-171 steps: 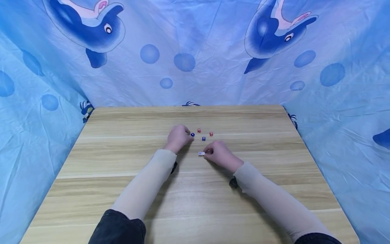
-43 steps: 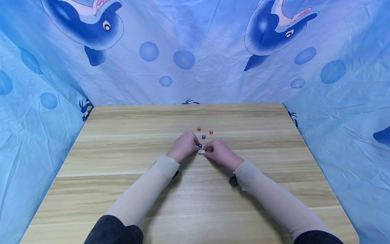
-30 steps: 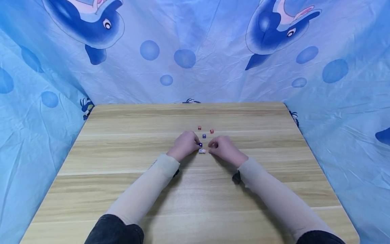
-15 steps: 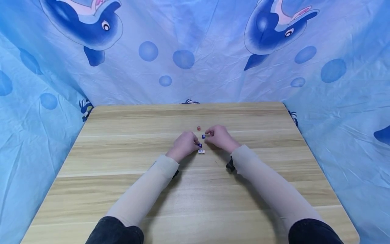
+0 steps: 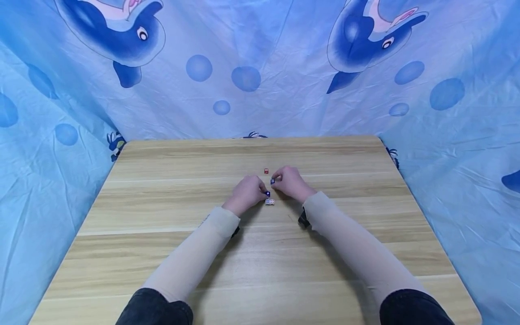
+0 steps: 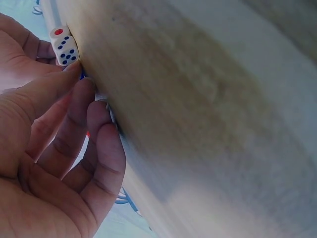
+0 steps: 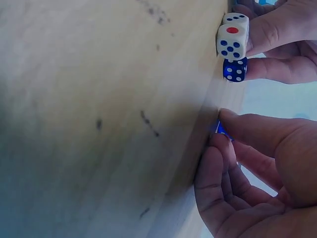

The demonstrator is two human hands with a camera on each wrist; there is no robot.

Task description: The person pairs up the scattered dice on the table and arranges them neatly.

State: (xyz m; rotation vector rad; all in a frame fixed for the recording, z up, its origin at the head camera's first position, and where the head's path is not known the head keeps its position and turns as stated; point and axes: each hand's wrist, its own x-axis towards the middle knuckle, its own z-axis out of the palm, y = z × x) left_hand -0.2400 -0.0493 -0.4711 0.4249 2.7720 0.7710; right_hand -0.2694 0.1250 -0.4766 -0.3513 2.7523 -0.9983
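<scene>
My left hand (image 5: 246,195) pinches a blue die (image 5: 267,193) between thumb and fingertips, just behind two white dice (image 5: 270,202) that sit side by side on the table. In the right wrist view that blue die (image 7: 235,69) shows its white pips close to the white dice (image 7: 232,42). Farther back, my right hand (image 5: 291,184) has thumb and forefinger on a second blue die (image 5: 272,181); only a sliver of this blue die (image 7: 223,131) shows between the fingertips in the right wrist view. A red die (image 5: 266,171) lies beyond both hands.
The wooden table (image 5: 260,271) extends round both forearms. Blue curtains (image 5: 260,108) with dolphin prints stand along its back and sides. A second red die, seen earlier at the right, is hidden behind my right hand in the head view.
My left hand has brought its blue die rightward and nearer, up to the white dice, then stayed. My right hand has let go of the white dice, moved back and taken hold of the other blue die.
</scene>
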